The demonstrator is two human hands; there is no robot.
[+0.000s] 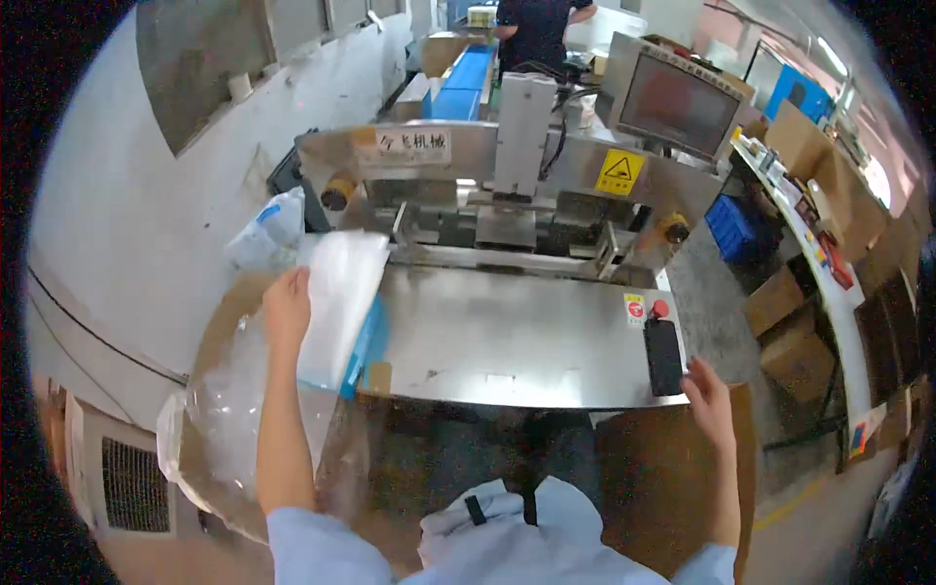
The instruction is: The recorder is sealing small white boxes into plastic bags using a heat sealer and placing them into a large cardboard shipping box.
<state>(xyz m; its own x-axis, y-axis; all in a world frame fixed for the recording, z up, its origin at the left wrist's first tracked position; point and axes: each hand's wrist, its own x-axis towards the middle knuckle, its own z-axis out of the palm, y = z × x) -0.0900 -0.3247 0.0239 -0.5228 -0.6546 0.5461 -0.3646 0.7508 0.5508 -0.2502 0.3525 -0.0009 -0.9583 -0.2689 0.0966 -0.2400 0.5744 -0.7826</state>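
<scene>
My left hand (288, 307) is closed, its fingers curled at the left edge of a stack of thin white plastic bags (343, 288). The stack lies over a blue holder (368, 346) at the left end of a steel machine table (507, 341). How many bags the fingers pinch is hidden. At the table's right edge my right hand (709, 395) has its fingers apart and holds nothing. It is beside a black phone-like slab (665, 358), which lies below a red push button (660, 308).
A steel machine frame (409, 175) with a screen (681, 102) spans the table's far side. Behind it run a blue conveyor (463, 83) and a person in dark clothes (536, 39). A carton lined with clear plastic (229, 409) stands left; a cluttered bench (814, 249) stands right.
</scene>
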